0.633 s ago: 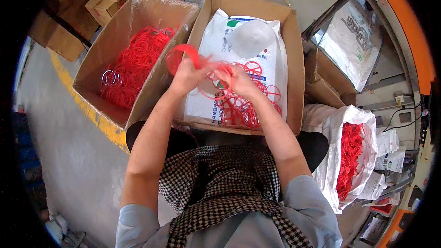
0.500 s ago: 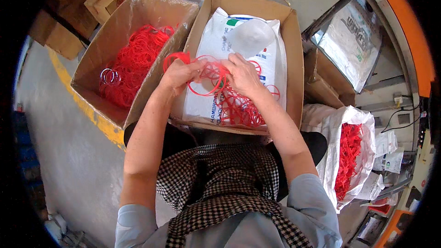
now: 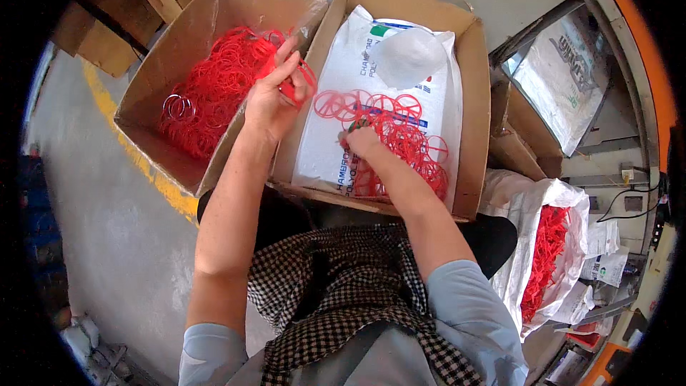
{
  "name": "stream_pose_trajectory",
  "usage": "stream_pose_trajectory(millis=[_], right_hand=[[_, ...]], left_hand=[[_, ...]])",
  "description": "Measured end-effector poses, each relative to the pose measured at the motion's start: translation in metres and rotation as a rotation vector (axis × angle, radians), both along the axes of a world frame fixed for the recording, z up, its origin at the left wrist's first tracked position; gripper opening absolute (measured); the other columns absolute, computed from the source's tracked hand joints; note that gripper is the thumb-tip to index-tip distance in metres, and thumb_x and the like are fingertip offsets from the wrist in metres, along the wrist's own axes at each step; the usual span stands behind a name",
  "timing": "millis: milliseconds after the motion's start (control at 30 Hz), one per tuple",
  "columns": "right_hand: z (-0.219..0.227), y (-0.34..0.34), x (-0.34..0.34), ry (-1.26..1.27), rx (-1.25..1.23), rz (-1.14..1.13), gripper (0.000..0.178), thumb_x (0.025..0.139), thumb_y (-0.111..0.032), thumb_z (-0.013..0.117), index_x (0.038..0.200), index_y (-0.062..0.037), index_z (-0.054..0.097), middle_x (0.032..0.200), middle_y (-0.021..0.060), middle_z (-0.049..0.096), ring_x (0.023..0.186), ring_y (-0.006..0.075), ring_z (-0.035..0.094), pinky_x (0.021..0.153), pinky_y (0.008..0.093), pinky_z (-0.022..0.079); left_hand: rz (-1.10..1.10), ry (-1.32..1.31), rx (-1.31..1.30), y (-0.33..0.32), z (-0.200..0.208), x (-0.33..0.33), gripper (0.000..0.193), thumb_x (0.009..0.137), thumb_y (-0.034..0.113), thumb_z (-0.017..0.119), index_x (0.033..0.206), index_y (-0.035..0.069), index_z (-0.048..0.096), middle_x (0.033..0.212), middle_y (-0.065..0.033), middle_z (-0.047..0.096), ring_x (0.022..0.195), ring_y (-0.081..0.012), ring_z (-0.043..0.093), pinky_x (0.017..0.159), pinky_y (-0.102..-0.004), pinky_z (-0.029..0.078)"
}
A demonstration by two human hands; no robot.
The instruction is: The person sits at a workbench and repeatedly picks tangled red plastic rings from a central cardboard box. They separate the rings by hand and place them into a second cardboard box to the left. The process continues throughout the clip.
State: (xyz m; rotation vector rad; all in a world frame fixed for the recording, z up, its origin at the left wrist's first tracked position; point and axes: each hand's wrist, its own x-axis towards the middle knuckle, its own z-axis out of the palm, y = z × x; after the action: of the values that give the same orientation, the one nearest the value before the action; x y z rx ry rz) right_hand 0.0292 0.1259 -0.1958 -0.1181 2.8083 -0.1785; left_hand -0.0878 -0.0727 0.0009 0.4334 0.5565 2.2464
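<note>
My left hand (image 3: 275,96) is raised at the wall between two cardboard boxes, closed around a bunch of thin red plastic rings (image 3: 304,87). My right hand (image 3: 364,141) is low over the right box (image 3: 475,107), fingers curled down beside a loose pile of red spoked plastic rings (image 3: 407,139). Its fingertips are partly hidden, and what they grip cannot be made out. Several spoked rings lie in a row just beyond that hand, on a white printed sack (image 3: 325,118). The left box (image 3: 139,104) holds a big heap of tangled red rings (image 3: 229,75).
Two or three shiny metallic rings (image 3: 179,107) rest on the left heap. A whitish round piece (image 3: 409,57) lies on the sack. An open white woven sack (image 3: 504,236) of red scraps (image 3: 544,261) stands at my right. Stacked cartons (image 3: 107,46) are at far left.
My hands have parted: the left has moved up and a little left with red rings, the right down toward the pile. Spoked rings now lie in a row where my hands were together.
</note>
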Motion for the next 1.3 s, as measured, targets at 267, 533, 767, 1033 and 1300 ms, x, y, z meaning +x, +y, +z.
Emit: stream_pose_trajectory(millis=[267,533,767,1033,1300], right_hand=[[0.145,-0.002,-0.006,0.219,-0.243,-0.101,0.026,0.081,-0.025,0.058,0.092,-0.0016,0.055,0.085,0.0201,0.061,0.080,0.0356,0.060,0.066,0.0451,0.047],[0.190,0.036,0.018,0.394,-1.390,-0.666,0.022,0.085,-0.019,0.057,0.102,-0.0048,0.060,0.075,-0.0033,0.055,0.065,0.0072,0.048,0.056,0.0249,0.041],[0.174,-0.012,0.029,0.363,-1.887,-0.831,0.016,0.084,-0.013,0.059,0.096,-0.0025,0.057,0.071,-0.0026,0.053,0.053,0.0043,0.044,0.046,0.0192,0.033],[0.178,-0.021,0.043,0.697,-1.218,-0.819,0.023,0.081,-0.024,0.064,0.071,-0.0032,0.061,0.055,-0.0025,0.051,0.047,0.0092,0.042,0.044,0.0277,0.032],[0.199,-0.042,0.011,0.692,-1.292,-1.082,0.020,0.080,-0.020,0.065,0.075,-0.0015,0.064,0.059,-0.0017,0.053,0.051,0.0059,0.044,0.046,0.0249,0.033]], left_hand=[[0.276,1.297,-1.161,0.024,-0.042,0.038,0.030,0.075,0.026,0.070,0.082,-0.002,0.060,0.069,-0.0102,0.058,0.063,-0.0165,0.054,0.059,-0.0325,0.044],[0.281,0.855,-1.085,0.031,0.000,0.038,0.020,0.083,0.015,0.060,0.079,-0.004,0.061,0.063,-0.0134,0.061,0.057,-0.0158,0.059,0.053,-0.0329,0.045],[0.541,0.860,-1.032,0.034,-0.012,0.046,0.024,0.085,0.017,0.058,0.075,-0.004,0.061,0.060,-0.0140,0.060,0.053,-0.0238,0.060,0.053,-0.0363,0.045],[0.802,0.995,-1.118,0.038,0.004,0.055,0.019,0.084,0.014,0.056,0.076,-0.004,0.059,0.065,-0.0221,0.059,0.064,-0.0375,0.059,0.059,-0.0420,0.045],[0.651,0.968,-0.997,0.041,-0.023,0.058,0.019,0.089,0.016,0.052,0.089,-0.001,0.058,0.070,-0.0108,0.062,0.064,-0.0170,0.059,0.061,-0.0330,0.046]])
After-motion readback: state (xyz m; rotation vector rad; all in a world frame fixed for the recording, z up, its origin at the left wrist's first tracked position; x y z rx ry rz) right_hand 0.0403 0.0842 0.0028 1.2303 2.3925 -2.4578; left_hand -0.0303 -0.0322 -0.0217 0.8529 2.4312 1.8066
